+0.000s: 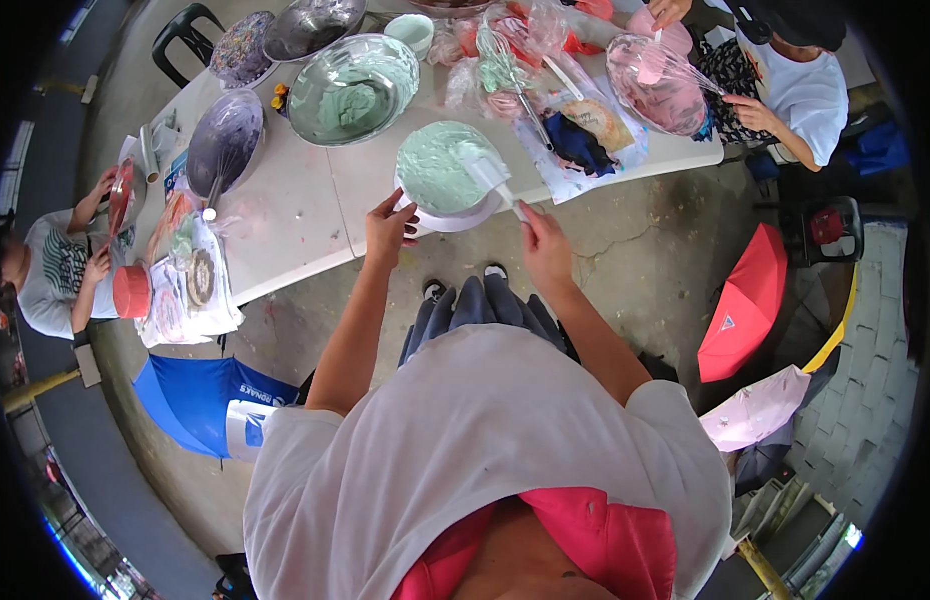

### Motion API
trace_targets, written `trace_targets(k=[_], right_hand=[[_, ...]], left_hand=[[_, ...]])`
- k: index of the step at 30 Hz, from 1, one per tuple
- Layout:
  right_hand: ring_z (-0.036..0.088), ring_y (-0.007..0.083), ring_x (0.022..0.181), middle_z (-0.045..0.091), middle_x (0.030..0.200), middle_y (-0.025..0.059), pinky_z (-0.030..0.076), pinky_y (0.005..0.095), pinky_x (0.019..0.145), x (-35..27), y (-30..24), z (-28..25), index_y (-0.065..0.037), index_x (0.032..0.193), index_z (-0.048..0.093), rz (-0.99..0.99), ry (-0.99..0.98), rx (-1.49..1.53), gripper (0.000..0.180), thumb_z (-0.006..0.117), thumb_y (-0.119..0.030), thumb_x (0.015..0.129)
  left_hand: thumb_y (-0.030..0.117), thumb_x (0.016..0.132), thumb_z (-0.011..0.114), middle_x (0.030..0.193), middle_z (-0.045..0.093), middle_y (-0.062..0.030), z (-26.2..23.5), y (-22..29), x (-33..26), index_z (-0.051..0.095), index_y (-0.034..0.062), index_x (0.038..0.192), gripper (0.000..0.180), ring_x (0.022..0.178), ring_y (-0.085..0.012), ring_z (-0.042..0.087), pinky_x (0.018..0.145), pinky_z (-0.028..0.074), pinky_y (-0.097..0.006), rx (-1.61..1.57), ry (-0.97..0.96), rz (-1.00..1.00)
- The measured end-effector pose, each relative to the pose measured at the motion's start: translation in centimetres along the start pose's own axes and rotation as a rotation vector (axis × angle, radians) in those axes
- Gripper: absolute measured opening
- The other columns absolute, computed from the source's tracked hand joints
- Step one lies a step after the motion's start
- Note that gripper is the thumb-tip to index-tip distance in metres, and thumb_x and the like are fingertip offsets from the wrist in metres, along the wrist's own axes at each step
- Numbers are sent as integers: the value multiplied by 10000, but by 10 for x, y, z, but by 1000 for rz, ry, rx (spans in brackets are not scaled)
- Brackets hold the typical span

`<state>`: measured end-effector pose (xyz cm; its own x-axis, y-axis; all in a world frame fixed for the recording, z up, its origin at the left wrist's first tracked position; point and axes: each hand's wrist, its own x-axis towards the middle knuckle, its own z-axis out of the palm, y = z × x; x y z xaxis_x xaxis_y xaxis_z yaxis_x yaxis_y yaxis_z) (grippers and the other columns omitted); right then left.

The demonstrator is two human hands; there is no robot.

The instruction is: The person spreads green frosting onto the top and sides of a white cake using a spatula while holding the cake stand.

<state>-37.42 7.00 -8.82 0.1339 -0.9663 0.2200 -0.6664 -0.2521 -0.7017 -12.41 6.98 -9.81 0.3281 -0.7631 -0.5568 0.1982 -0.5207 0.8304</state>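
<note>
Both hands occupied: left hand (387, 230), fingers against the white base (451, 221); right hand (545, 245), fingers around a spatula (487, 172) on the green-coated cake (433, 162), near-right of the metal bowl (396, 82). Step judged: spreading; next stroke likely needs a steady base.

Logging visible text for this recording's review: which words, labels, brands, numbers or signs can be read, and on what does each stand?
Blue-and-white umbrella: pale lettering, partly legible, and a logo; not copied out here.
Red umbrella: small triangular mark, no readable words.
Co-worker's shirt, at left: dark print, too blurred to read.
I can make out no other text.
</note>
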Motion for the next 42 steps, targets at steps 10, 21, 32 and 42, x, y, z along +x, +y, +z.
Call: trace_targets(k=[10,21,32,42], right_hand=[[545,266,629,527,744,96,448,346,560,-32,28,-47,-176,1118,560,60,-25,-29,321,542,-101,807],[578,276,689,571,801,80,458,375,578,-2,23,-38,-222,1096,576,42,-245,-63,297,563,-188,800],[560,283,659,541,779,73,451,381,579,98,22,-27,-195,1009,603,-267,-118,-169,227,588,-206,784],[545,255,646,504,727,60,439,365,572,107,30,-19,-222,995,632,-258,-316,-250,237,609,-205,760]], left_hand=[[132,758,616,701,595,-49,-1,-1,-3,495,77,1207,468,528,-106,535,403,463,-245,-15,12,15],[120,765,606,702,598,-50,3,2,-3,504,95,1204,451,529,-107,534,416,467,-256,16,45,-17],[144,763,620,707,601,-48,0,-3,1,482,90,1224,484,528,-106,534,423,463,-254,24,27,14],[127,760,613,692,593,-41,5,0,-4,486,86,1222,481,515,-96,519,401,462,-239,-15,51,7]])
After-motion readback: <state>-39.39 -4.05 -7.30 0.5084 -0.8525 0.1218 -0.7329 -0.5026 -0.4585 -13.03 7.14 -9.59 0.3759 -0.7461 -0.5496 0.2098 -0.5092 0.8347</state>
